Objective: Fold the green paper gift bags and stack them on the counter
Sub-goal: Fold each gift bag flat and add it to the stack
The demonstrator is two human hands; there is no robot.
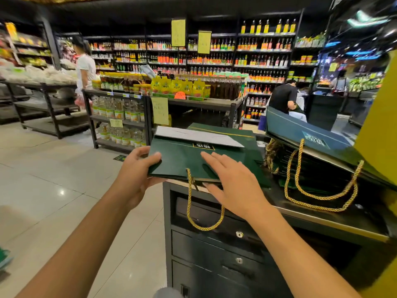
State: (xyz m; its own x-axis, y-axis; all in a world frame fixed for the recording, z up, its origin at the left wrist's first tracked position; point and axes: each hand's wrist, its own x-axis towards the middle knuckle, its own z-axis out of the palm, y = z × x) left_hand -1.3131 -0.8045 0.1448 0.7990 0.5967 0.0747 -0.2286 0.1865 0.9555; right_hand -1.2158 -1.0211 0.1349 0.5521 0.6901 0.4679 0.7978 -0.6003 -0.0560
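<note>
Our left hand pinches the folded green bag at its left edge. Our right hand presses flat on top, fingers straight. The bag lies at the counter corner, with the bag pile just right.

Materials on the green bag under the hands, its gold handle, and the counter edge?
Bag: stiff paper or card, matte dark green; it lies flat with sharp fold lines. Handle: twisted cord, shiny gold; spiral strands show and it hangs limp. Counter edge: probably metal, brushed; a pale sheen runs along the strip, though blur leaves it open.
</note>
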